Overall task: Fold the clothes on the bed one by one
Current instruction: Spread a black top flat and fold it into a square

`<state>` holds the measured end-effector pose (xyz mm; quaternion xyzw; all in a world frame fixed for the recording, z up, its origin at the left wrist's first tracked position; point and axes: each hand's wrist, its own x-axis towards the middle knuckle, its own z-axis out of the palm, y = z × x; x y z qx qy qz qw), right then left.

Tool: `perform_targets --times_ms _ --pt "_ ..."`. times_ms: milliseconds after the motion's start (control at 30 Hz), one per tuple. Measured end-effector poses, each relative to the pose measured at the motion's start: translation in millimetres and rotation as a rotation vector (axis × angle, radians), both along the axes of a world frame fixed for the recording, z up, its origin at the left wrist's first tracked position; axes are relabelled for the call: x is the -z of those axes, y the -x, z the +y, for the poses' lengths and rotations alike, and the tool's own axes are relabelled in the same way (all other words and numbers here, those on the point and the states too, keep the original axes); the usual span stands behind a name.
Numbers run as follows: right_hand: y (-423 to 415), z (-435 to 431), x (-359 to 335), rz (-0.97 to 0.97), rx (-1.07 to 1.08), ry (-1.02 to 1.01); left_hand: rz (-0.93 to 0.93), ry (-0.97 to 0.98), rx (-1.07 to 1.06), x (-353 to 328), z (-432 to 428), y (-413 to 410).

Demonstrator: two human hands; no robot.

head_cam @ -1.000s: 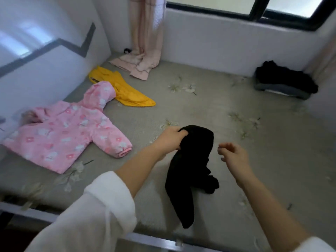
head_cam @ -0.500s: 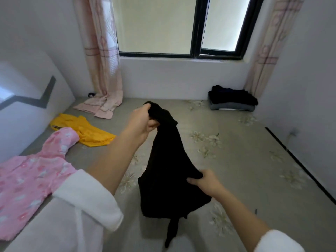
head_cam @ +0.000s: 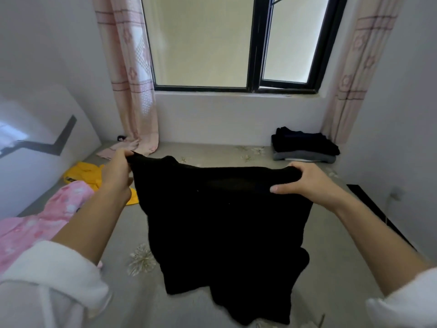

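holding up spread black garment (head_cam: 224, 221)

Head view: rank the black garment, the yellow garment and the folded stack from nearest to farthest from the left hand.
1. The black garment: gripped at its corner by the left hand.
2. The yellow garment: lying just left of the hand.
3. The folded stack: far right, below the window.

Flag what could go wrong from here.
1. The left hand pinches only a corner of the black top, while the right hand grips a fuller bunch; the corner could slip and the top skew.
2. Its lower edge looks bunched on the bed; laid down as is, creases may get folded in.
3. The pink jacket lies close at left; spreading could overlap it.
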<state>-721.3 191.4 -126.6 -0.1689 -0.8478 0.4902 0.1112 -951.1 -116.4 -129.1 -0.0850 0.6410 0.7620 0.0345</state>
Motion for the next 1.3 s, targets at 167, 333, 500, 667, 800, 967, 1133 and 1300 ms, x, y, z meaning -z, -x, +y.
perform_targets --times_ms 167,333,500,667,800,967,1133,1300 --pt "11.6 33.1 -4.2 -0.19 0.033 -0.761 0.036 0.036 -0.066 -10.1 1.0 -0.3" --pt "11.9 57.7 4.6 -0.102 0.081 -0.182 0.114 0.105 0.039 -12.0 -6.4 9.3" --pt "16.3 65.2 14.0 -0.016 0.155 0.163 0.0 0.248 0.604 -17.0 -14.3 23.5" --pt "37.7 75.1 16.0 0.025 0.246 -0.405 0.179 0.652 0.716 -8.4 -12.7 52.8" --pt "63.3 80.6 31.8 -0.346 0.341 -0.846 0.441 1.34 0.571 12.9 8.0 80.1" --pt "100.5 88.8 47.2 -0.43 0.576 -0.161 0.283 1.558 0.43 31.8 40.2 103.3" --pt "137.1 98.0 48.5 -0.101 0.652 0.538 -0.175 0.493 0.418 28.3 79.9 118.0" --pt "140.2 109.7 38.4 0.245 0.669 0.132 0.138 0.137 0.332 34.5 96.2 129.7"
